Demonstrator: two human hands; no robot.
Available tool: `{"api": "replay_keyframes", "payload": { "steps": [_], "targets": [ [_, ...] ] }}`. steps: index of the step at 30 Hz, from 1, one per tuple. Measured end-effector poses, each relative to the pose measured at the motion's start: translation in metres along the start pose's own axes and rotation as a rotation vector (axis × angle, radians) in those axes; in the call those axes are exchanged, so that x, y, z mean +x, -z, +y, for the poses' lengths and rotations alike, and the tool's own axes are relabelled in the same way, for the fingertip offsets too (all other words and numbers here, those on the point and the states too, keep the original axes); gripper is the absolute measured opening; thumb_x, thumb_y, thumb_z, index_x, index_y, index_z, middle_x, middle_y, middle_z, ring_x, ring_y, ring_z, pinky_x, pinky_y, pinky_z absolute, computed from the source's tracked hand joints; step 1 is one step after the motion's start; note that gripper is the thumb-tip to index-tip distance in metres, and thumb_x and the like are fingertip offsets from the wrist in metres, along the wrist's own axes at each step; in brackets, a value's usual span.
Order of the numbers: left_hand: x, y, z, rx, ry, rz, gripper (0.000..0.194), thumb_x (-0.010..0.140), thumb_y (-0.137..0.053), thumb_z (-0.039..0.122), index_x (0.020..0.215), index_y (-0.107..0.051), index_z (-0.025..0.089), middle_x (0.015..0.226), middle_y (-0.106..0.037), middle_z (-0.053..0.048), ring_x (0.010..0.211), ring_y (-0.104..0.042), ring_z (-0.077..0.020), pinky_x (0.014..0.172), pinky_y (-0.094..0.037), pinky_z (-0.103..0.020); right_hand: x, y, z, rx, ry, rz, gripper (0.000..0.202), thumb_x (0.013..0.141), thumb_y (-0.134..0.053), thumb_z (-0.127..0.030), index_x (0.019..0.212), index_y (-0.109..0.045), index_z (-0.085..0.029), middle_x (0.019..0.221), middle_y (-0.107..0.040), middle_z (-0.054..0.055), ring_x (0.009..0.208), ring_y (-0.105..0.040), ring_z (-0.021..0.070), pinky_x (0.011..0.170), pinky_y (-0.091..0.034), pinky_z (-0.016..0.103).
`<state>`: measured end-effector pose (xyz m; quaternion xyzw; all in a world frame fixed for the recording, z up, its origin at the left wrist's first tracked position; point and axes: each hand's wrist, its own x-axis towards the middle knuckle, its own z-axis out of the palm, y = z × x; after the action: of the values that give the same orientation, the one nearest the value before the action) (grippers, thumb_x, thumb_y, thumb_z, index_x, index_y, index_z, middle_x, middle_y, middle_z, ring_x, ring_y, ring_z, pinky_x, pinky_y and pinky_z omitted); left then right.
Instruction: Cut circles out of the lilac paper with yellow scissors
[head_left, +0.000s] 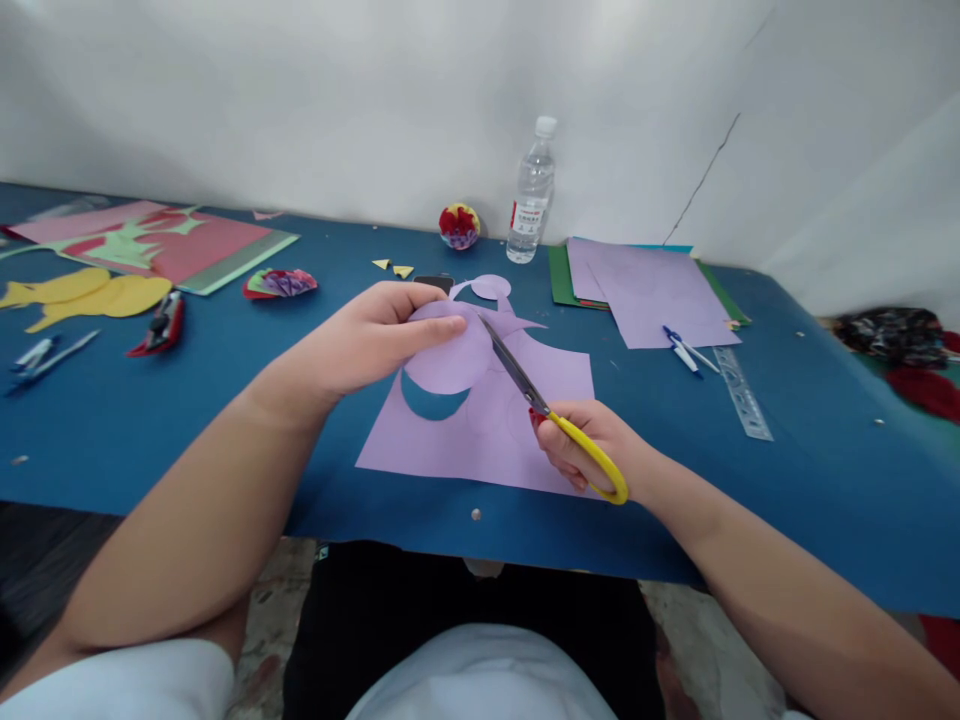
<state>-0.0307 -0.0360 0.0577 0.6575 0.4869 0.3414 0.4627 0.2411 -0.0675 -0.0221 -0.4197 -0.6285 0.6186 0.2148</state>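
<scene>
My left hand (382, 335) pinches a round purple paper piece (448, 358), thumb on top, above the table. In my right hand (589, 445) are scissors (517, 375) with yellow and red handles; their blades point up and left, with the tips at the right edge of the round piece. Beneath both hands lies a purple sheet (427, 455) with a rounded cutout that shows the blue table. Pointed purple scraps and another small purple circle (491, 288) are just beyond the round piece.
Behind stand a water bottle (531, 195) and a colourful paper ball (459, 227). Purple sheets (660, 290), pens (682, 352) and a clear ruler (742, 395) lie right. Yellow cutouts (112, 297), a red stapler-like object (160, 325) and coloured sheets (217, 250) lie left.
</scene>
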Motion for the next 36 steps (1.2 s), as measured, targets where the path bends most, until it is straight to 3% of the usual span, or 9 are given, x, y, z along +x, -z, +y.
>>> {"api": "replay_keyframes", "payload": {
  "steps": [6,14,22,36],
  "targets": [
    [0.001,0.003,-0.001,0.088,-0.016,-0.036,0.027,0.095,-0.075,0.043,0.087,-0.071,0.018,0.074,-0.062,0.001,0.063,-0.053,-0.0116,0.052,-0.042,-0.02,0.001,0.0,0.0,0.015,-0.046,0.003,0.075,0.07,-0.075,-0.095,0.074,-0.052,-0.024,0.053,-0.042,-0.009,0.04,-0.043,0.01,0.037,-0.039,0.025],
    [0.002,0.008,-0.007,0.186,-0.033,-0.079,0.036,0.099,-0.07,0.055,0.1,-0.075,0.02,0.08,-0.066,-0.001,0.068,-0.057,-0.0144,0.056,-0.043,-0.023,0.001,0.0,0.004,0.011,0.011,-0.043,0.07,0.081,-0.071,-0.09,0.078,-0.05,-0.024,0.059,-0.042,-0.009,0.043,-0.042,0.0093,0.04,-0.039,0.025],
    [0.002,0.003,-0.007,0.157,-0.026,-0.13,0.03,0.097,-0.073,0.049,0.097,-0.077,0.02,0.084,-0.07,-0.001,0.073,-0.061,-0.0155,0.062,-0.048,-0.024,0.002,0.006,0.013,0.007,0.084,-0.121,0.063,0.091,-0.066,-0.084,0.085,-0.053,-0.023,0.064,-0.041,-0.009,0.049,-0.041,0.0103,0.045,-0.037,0.025],
    [0.002,0.004,-0.006,0.18,-0.037,-0.131,0.028,0.095,-0.073,0.048,0.095,-0.076,0.02,0.085,-0.069,-0.002,0.076,-0.061,-0.0174,0.066,-0.049,-0.026,0.003,0.006,0.013,-0.01,0.089,-0.084,0.065,0.091,-0.064,-0.086,0.081,-0.053,-0.023,0.062,-0.039,-0.008,0.049,-0.039,0.0118,0.046,-0.032,0.027]
  ]
}}
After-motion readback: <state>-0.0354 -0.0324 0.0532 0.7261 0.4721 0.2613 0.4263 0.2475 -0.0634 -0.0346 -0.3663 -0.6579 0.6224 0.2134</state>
